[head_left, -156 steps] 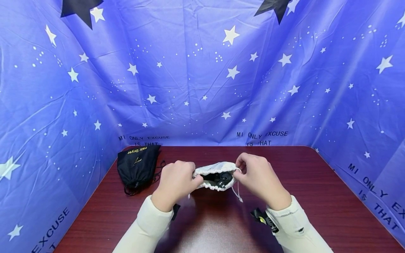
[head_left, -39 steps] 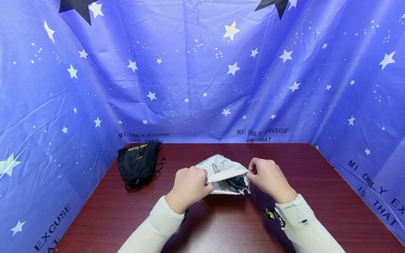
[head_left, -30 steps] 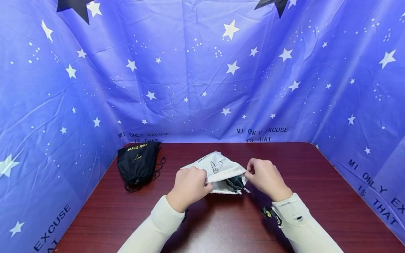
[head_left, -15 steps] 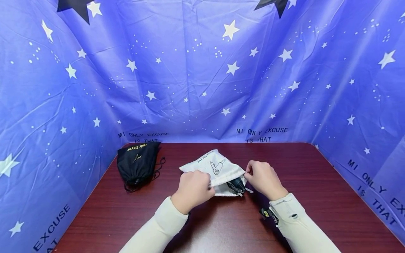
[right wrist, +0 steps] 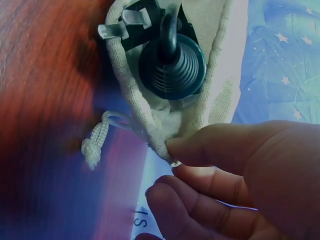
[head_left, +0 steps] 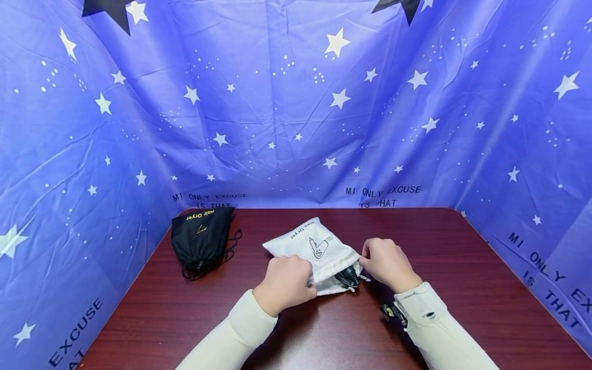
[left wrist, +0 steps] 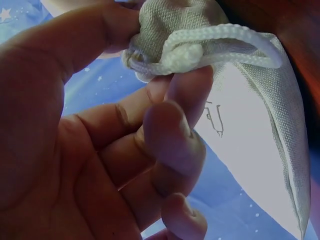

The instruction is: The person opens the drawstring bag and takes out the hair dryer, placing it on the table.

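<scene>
Left hand and right hand pinch the white bag at its mouth; even outward pull should widen it.

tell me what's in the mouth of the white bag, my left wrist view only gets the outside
Observer: A black plug with two prongs, beside a ribbed black cone, shows at the mouth of the white bag.
Operator: is the mouth held at the other end too
Observer: Yes, the right hand pinches the rim there.
Operator: anything else lying about
Observer: A black drawstring bag marked "Hair Dryer" lies to the left of the white bag.
</scene>
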The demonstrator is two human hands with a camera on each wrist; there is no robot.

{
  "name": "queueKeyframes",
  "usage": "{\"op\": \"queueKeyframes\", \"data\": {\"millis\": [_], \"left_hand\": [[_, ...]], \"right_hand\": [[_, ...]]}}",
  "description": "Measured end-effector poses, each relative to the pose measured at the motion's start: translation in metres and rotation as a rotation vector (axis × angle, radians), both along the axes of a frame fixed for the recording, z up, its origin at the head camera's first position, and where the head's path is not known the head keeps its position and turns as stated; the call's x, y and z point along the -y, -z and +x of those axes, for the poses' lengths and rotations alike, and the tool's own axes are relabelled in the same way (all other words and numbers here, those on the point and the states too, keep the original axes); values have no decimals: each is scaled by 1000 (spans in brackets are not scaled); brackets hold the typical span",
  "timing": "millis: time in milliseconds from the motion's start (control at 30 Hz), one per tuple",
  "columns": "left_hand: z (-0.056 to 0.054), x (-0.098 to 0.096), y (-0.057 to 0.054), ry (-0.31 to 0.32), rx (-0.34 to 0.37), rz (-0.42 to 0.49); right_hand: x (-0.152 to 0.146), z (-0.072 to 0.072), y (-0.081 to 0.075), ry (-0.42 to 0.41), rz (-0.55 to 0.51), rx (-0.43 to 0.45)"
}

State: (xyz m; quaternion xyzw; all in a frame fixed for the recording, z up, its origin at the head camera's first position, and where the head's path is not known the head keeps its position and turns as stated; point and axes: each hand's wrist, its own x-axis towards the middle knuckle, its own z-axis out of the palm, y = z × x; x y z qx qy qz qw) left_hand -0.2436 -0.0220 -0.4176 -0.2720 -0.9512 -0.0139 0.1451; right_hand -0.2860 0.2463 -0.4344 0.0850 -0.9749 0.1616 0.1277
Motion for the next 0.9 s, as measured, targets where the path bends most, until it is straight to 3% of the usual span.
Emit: {"op": "queueKeyframes", "data": {"millis": [167, 433, 667, 900], "left_hand": [[2, 1, -1, 23, -2, -7], [5, 2, -5, 53, 56, -45], [4, 1, -1, 89, 110, -63], [1, 15, 4, 119, 141, 14]], "right_hand": [[0, 0, 0, 1, -2, 28], [2, 2, -3, 16, -1, 79], [0, 9, -1, 26, 10, 108], [-5, 18, 3, 2, -6, 89]]}}
